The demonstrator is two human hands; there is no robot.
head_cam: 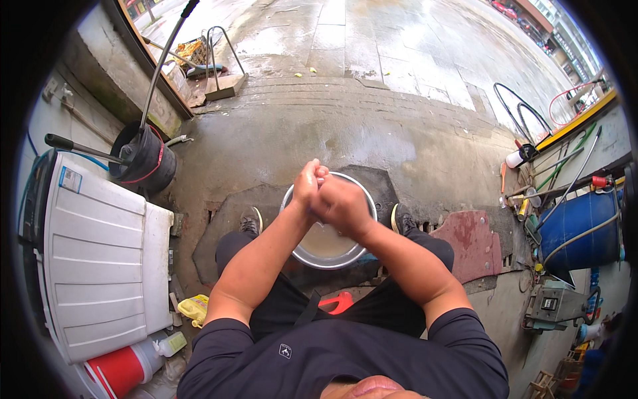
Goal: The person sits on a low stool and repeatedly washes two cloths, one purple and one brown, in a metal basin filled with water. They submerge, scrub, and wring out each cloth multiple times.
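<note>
A round metal basin [319,266] stands on the floor between my feet, with cloudy brownish water [326,244] in it. Above the water, my left hand [306,185] is curled, its thumb side turned up and its skin wet. My right hand [344,203] presses against it from the right, fingers bent and blurred. The two hands touch each other over the far half of the basin. Whether anything lies between the palms is hidden.
To the left are a white ribbed plastic appliance [94,254], a black bucket [152,162] with long handles and a yellow jug [195,307]. A dustpan [225,87] stands farther off. A reddish mat [468,244] and a blue barrel [578,232] lie rightward. The ground is wet.
</note>
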